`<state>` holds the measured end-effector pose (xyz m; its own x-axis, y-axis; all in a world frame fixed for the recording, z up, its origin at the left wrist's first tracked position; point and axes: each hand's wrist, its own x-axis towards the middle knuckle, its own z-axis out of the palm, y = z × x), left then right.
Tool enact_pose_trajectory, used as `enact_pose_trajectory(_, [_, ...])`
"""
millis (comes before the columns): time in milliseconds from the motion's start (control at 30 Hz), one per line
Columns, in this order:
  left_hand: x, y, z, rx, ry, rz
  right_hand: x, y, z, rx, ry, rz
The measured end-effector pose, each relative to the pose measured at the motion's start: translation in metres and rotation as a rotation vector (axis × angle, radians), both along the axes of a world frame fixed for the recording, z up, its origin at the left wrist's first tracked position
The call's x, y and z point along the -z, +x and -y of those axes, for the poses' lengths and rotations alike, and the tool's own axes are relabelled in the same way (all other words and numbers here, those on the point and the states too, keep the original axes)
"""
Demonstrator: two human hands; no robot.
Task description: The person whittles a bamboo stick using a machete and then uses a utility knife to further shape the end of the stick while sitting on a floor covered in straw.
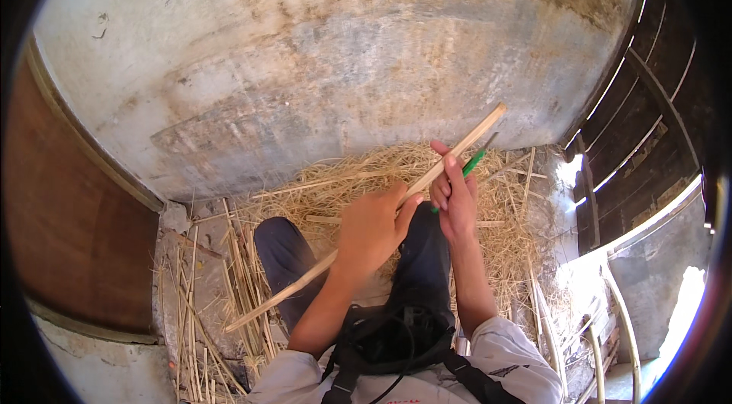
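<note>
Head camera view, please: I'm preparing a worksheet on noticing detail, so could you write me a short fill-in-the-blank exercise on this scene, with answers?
1. The slim tool has a ____ handle.
2. That tool is in the person's ____ hand.
3. The long stick is gripped near its middle by the ____ hand.
4. Beyond the straw-like scraps rises a stained, pale ____.

Missing words: green; right; left; wall.

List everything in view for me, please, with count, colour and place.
Wooden strip: one, tan, in left grip
Tool: one, green-handled, in right grip
Shavings: many, straw-coloured, floor ahead
Loose strips: many, tan, floor at left
Curved poles: several, pale, lower right
Far wall: one, stained grey, top
Panel: one, brown, left
Slatted boards: several, dark, right
Harness: one, black, at chest
Trousers: one pair, dark, beneath
Shirt: one, pale, lower edge
Grips: two, bare, centre
</note>
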<state>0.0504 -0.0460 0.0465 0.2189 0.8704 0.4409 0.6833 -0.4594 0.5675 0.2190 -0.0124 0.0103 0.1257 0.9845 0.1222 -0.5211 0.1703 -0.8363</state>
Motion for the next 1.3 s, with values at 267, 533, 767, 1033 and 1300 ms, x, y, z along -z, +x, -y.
enact_pose_trajectory(267, [-0.037,-0.082,0.059,-0.194,0.223,0.051,-0.054,0.009,-0.043,0.129,0.12,-0.152])
enact_pose_trajectory(533, [0.04,-0.17,0.107,-0.295,-0.042,0.066,-0.11,0.058,-0.09,-0.014,0.369,-0.29])
enact_pose_trajectory(767, [0.059,-0.149,0.105,-0.091,-0.194,0.362,-0.141,0.065,-0.109,-0.127,0.441,-0.308])
enact_pose_trajectory(1033, [0.082,-0.134,0.082,-0.076,-0.35,0.486,-0.123,0.057,-0.128,0.004,0.336,-0.063])
enact_pose_trajectory(1300, [0.114,-0.098,0.048,-0.235,-0.128,0.402,-0.026,0.011,-0.088,0.091,0.049,0.525])
